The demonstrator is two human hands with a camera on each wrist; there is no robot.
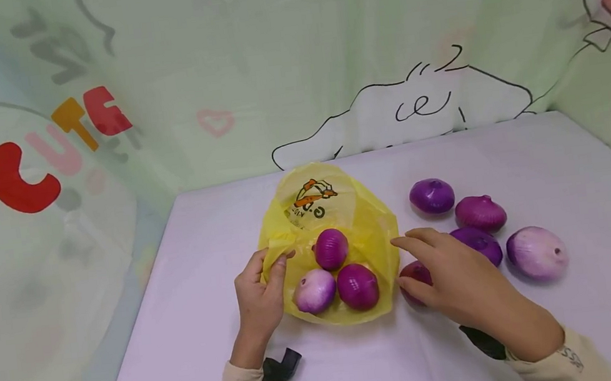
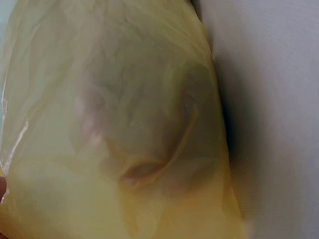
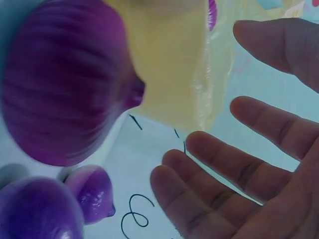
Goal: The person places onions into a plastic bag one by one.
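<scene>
My left hand (image 1: 260, 290) pinches the left edge of a yellow plastic bag (image 1: 379, 220), whose mouth faces me. Inside lie three onions: a purple onion (image 1: 332, 249) at the back, a pale onion (image 1: 315, 291) and another purple onion (image 1: 358, 287) in front. In the left wrist view the bag's film (image 2: 60, 199) covers most of the picture. Beside the bag's right edge, my right hand (image 1: 456, 274) has its fingers apart and holds nothing. A purple onion (image 1: 416, 281) sits partly hidden behind its thumb; in the right wrist view, an onion (image 3: 65, 84) is clear of the fingers.
Right of the bag are more onions: a purple onion (image 1: 432, 196) at the back, a reddish onion (image 1: 480, 214), a dark purple onion (image 1: 478, 245) partly behind the right hand, and a pale onion (image 1: 536, 254). A printed curtain (image 1: 201, 70) hangs behind the table (image 1: 198, 240).
</scene>
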